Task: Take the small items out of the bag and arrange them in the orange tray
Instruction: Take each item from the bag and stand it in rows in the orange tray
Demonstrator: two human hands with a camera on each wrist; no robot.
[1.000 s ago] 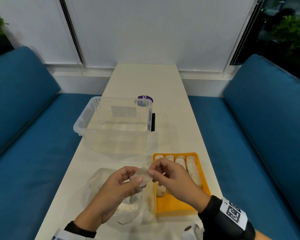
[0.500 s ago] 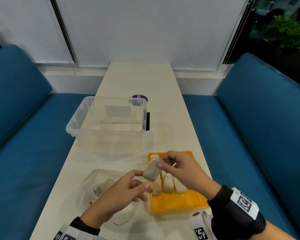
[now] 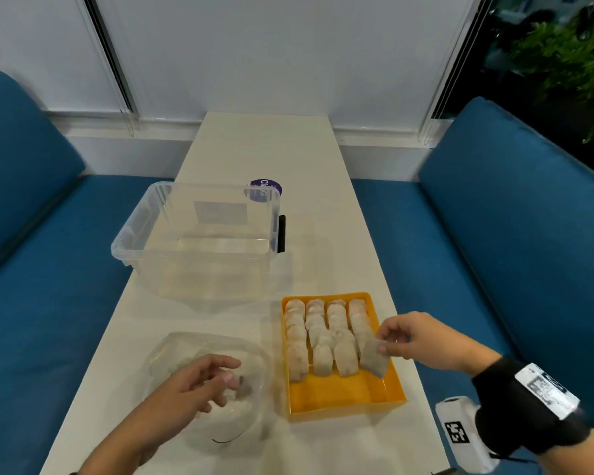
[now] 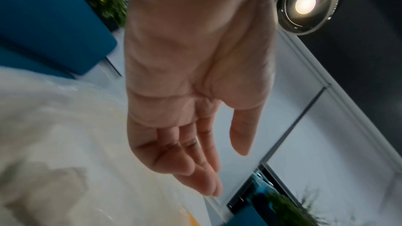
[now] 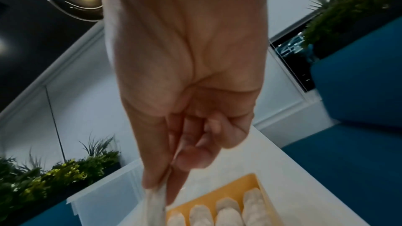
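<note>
Right hand [image 3: 415, 339]: grip pinching a small item [image 3: 374, 357] at the right row's near end
Left hand [image 3: 199, 382]: fingers relaxed, holding nothing, inside bag [image 3: 172, 347]
Orange tray [image 3: 343, 399]: four rows largely filled, near strip bare
Bag: few items left

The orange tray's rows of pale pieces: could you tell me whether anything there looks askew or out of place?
Nothing looks spilled or damaged. In the orange plastic tray, the small pale pieces lie in four fairly neat rows. Only the greyish piece at the near right end is tilted, because the right hand pinches it.
</note>
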